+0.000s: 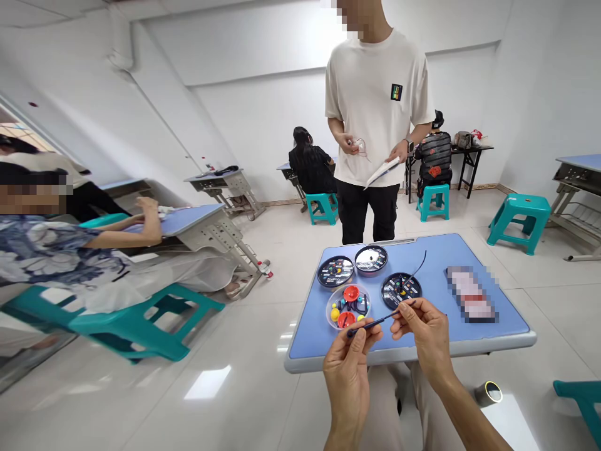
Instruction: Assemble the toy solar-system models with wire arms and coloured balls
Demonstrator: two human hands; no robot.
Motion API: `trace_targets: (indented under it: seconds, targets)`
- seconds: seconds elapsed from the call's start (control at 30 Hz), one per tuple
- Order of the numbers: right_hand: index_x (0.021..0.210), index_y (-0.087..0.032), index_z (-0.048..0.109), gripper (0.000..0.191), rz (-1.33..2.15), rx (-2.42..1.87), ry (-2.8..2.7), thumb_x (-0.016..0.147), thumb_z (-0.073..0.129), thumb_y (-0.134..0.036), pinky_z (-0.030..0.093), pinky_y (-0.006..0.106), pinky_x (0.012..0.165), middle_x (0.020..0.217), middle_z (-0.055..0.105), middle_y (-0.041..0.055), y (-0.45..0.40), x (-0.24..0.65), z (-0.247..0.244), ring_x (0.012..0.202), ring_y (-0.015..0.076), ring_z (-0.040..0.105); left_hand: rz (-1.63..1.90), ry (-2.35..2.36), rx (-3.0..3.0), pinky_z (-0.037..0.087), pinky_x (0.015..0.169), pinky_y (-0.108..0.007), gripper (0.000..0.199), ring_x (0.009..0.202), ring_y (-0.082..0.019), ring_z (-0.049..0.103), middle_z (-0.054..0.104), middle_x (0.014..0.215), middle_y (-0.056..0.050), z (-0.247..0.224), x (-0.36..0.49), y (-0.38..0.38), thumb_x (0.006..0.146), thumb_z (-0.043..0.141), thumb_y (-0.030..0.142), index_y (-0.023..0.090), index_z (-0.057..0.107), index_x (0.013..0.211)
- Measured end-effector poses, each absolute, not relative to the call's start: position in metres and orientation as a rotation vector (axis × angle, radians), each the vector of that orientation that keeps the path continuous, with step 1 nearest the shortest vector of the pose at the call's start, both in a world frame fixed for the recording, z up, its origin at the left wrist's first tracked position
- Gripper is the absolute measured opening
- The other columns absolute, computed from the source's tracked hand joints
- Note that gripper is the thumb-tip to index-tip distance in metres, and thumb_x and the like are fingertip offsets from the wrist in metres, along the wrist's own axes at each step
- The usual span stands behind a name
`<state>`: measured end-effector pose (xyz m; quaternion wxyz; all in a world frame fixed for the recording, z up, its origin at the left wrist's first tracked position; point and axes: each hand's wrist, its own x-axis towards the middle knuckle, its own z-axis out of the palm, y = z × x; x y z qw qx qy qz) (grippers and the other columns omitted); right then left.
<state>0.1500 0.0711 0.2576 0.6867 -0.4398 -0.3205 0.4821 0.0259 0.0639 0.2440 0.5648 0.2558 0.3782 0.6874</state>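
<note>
A white-walled room (pixel 263 113) with a glossy tiled floor (pixel 211 401) holds several desks and teal plastic stools (pixel 519 219). On the left, a seated person in a floral blouse (pixel 56 250) leans on a desk (pixel 197 222). Farther back, two seated people (pixel 312 169) (pixel 434 156) have their backs turned. A standing person in a cream T-shirt (pixel 375 106) waits just beyond the far edge of the worktop, with papers (pixel 382 172) in one hand and a small clear object (pixel 360 148) in the other.

The blue worktop (pixel 498 326) has a grey rim and lies directly before the person's knees. A blurred package (pixel 471 294) lies on its right side. Near the middle sit a dark round tray (pixel 335 272), a silver-rimmed round tin (pixel 370 259) and a second dark round tray (pixel 401 290), with a thin black wire (pixel 419 266) rising from the second tray. A clear round dish (pixel 348 307) holds red parts (pixel 351 293) and a yellow ball (pixel 335 313).

Above the near edge of the worktop, just in front of the dish, a slim dark blue rod (pixel 378 321) spans the gap between the hands. The left hand (pixel 350 382) holds its near end in a pressed-together thumb-and-finger grip. The right hand (pixel 425 335) pinches its far end the same way.
</note>
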Motion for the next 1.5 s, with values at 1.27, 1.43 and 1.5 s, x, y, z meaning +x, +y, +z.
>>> trace_targets:
  seconds: [1.27, 1.43, 1.5]
  targets:
    - [0.068, -0.014, 0.068, 0.036, 1.162, -1.007, -0.748, 0.069, 0.078, -0.049, 0.056, 0.027, 0.048, 0.060, 0.069, 0.0044, 0.063, 0.145, 0.260, 0.045, 0.0143, 0.061, 1.617, 0.915, 0.577, 0.062, 0.068, -0.030, 0.027, 0.066, -0.018, 0.072, 0.074, 0.075, -0.004, 0.242, 0.029, 0.066, 0.060, 0.087, 0.030, 0.013, 0.072, 0.074]
    - [0.065, -0.014, 0.067, 0.038, 1.207, -1.009, -0.698, 0.066, 0.080, -0.050, 0.052, 0.025, 0.041, 0.056, 0.066, 0.0028, 0.066, 0.141, 0.254, 0.041, 0.0134, 0.059, 1.589, 0.909, 0.650, 0.062, 0.068, -0.033, 0.025, 0.066, -0.020, 0.073, 0.074, 0.078, -0.005, 0.234, 0.026, 0.068, 0.062, 0.085, 0.031, 0.013, 0.072, 0.072]
    - [0.063, -0.014, 0.065, 0.040, 1.225, -1.011, -0.676, 0.065, 0.080, -0.051, 0.050, 0.024, 0.038, 0.054, 0.065, 0.0020, 0.068, 0.139, 0.252, 0.040, 0.0131, 0.058, 1.578, 0.910, 0.663, 0.062, 0.068, -0.033, 0.025, 0.066, -0.020, 0.073, 0.074, 0.078, -0.006, 0.231, 0.025, 0.070, 0.062, 0.085, 0.031, 0.013, 0.072, 0.072]
